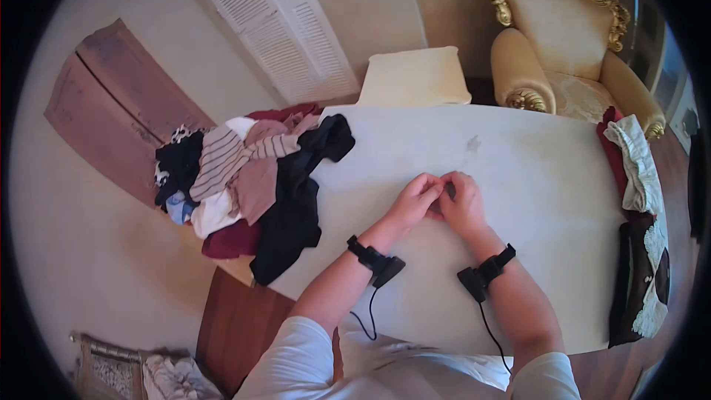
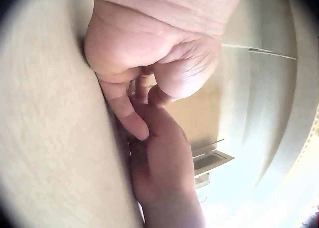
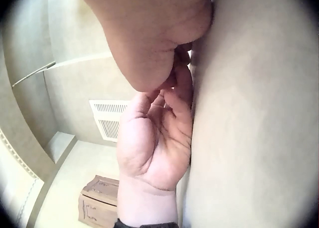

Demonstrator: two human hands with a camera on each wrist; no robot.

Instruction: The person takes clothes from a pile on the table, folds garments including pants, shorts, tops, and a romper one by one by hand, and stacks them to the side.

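Observation:
My left hand (image 1: 416,201) and right hand (image 1: 465,206) meet over the middle of the white table (image 1: 548,178), with their fingertips touching. The fingers are loosely bent, and no object shows between them. In the left wrist view the left hand (image 2: 149,43) hangs from above, its fingers against the right hand (image 2: 164,143), close to the tabletop. From the right wrist, the left palm (image 3: 159,143) faces the camera while its fingertips meet the right hand (image 3: 154,43). Part of the fingers is hidden where the hands overlap.
A loose heap of clothes lies at the table's left end, with a striped top (image 1: 221,159) and a black garment (image 1: 292,207). Folded garments line the right edge, including a white one (image 1: 635,167) and a dark lace-trimmed one (image 1: 637,281). Beyond stand a stool (image 1: 415,78) and gilded armchair (image 1: 566,26).

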